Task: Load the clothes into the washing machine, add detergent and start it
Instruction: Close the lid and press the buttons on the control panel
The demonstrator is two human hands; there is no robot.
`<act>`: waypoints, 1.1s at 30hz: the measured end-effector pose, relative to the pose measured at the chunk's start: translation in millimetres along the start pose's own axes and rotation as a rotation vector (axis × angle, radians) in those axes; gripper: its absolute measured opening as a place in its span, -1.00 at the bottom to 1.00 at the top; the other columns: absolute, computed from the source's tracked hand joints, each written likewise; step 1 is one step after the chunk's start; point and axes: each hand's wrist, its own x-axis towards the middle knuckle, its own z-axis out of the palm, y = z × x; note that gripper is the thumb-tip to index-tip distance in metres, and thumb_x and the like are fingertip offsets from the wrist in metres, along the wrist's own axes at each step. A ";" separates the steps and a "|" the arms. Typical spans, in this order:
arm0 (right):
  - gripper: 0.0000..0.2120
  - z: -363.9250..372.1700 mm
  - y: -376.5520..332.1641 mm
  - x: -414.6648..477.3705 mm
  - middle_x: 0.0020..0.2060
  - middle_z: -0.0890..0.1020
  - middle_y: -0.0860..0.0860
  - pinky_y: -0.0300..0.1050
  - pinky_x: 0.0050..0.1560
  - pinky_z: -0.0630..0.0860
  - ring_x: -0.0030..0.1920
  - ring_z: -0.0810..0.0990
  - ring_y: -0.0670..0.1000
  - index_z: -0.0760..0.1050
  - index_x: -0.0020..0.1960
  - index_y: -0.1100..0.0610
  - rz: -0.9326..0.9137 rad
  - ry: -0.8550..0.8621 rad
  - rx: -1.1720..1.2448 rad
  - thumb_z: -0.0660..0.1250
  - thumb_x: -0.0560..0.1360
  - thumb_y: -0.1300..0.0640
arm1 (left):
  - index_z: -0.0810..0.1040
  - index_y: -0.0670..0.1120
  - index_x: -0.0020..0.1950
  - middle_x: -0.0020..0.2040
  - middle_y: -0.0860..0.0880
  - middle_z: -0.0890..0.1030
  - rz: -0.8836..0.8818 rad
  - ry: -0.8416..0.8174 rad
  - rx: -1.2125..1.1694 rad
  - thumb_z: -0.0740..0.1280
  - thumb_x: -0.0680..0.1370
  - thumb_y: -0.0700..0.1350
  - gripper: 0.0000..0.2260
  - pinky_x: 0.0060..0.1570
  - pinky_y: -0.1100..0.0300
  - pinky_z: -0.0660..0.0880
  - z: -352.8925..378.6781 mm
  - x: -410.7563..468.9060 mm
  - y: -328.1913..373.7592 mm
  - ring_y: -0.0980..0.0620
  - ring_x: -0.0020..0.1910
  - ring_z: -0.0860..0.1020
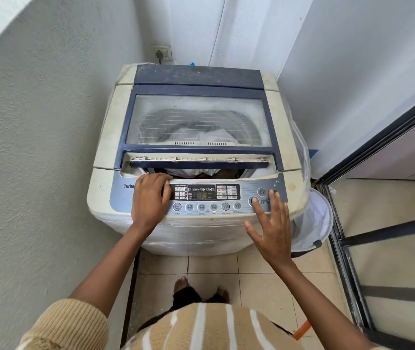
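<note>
The washer's [286,137] lid [199,112] lay almost shut, white clothes [201,136] showing through its glass and the front gap. The left hand [149,198] rested on the panel [245,189], fingers bent. The right hand [273,231], fingers spread, touched the start button [250,199] with its forefinger.

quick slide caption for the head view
Left hand rests on the washing machine panel; right hand, fingers spread, reaches the start button.

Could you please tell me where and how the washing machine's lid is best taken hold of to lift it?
Take the lid's front edge near its middle, coming from the front with fingers hooked underneath. That edge stands slightly above the control panel, leaving a gap to reach into. The glass window behind it is flat and offers no hold.
</note>
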 end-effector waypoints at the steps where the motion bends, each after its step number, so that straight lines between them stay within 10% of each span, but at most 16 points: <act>1: -0.46 0.9 0.0 0.1 0.46 0.22 0.20 0.12 0.45 0.10 0.49 0.11 0.18 0.26 0.42 -0.01 -0.001 0.011 0.001 0.16 0.49 -0.16 | 0.60 -0.13 0.04 -0.04 -0.04 0.65 0.001 0.002 0.000 0.07 0.55 -0.09 -0.68 0.17 0.07 0.35 -0.1 -0.3 0.1 -0.05 -0.01 0.56; 15: -0.56 -6.7 -10.2 9.8 0.34 0.39 0.18 0.11 0.39 0.18 0.38 0.31 0.20 0.47 0.26 0.08 0.056 0.059 0.116 0.13 0.51 -0.12 | 0.62 -0.11 0.04 -0.02 -0.04 0.67 -0.092 0.029 -0.168 -0.06 0.61 -0.01 -0.54 0.23 0.12 0.30 -6.2 1.2 5.7 -0.02 0.01 0.58; 24: -0.48 -27.5 -68.1 80.3 -0.17 0.69 0.04 -0.35 0.04 0.46 -0.08 0.63 -0.14 0.63 -0.17 0.11 0.541 0.149 1.134 -0.01 0.51 -0.16 | 0.68 -0.14 -0.12 -0.17 0.02 0.72 -0.499 0.061 -1.092 -0.13 0.67 -0.04 -0.42 0.11 0.22 0.53 -22.1 17.7 37.6 0.04 0.03 0.65; 33: -0.48 -14.1 -66.8 99.1 -0.39 0.70 0.03 -0.25 -0.12 0.55 -0.24 0.68 0.02 0.60 -0.29 0.25 0.576 0.078 1.353 0.00 0.53 -0.02 | 0.65 -0.16 -0.24 -0.30 0.03 0.71 -0.553 0.127 -1.180 -0.09 0.64 -0.03 -0.44 0.00 0.13 0.57 -6.3 20.4 35.6 -0.04 -0.11 0.68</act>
